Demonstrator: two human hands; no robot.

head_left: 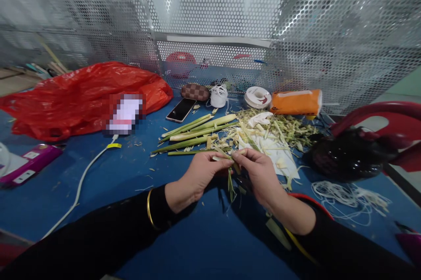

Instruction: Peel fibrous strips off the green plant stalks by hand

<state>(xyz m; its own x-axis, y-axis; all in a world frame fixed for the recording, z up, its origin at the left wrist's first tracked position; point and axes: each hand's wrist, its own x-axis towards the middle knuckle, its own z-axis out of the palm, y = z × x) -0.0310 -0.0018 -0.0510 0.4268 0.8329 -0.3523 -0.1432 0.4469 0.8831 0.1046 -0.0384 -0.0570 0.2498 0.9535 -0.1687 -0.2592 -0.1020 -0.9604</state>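
My left hand (199,177) and my right hand (263,177) meet at the middle of the blue table (184,245). Thumbs and fingers of both pinch a pale green plant stalk (231,187), whose thin green ends hang below the fingertips. Something dark shows under my right hand, too shadowed to name. Just beyond the hands lie several long green stalks (197,134), side by side. To their right spreads a heap of shredded plant trimmings (291,131), partly over a white paper sheet (283,159).
A red plastic bag (75,100) and a lit phone (125,113) on a white cable (87,170) lie left. Behind are a dark phone (181,110), white string (219,96), a ribbon spool (258,97) and an orange packet (296,102). A shiny black object (348,157) and loose cord (348,199) sit right.
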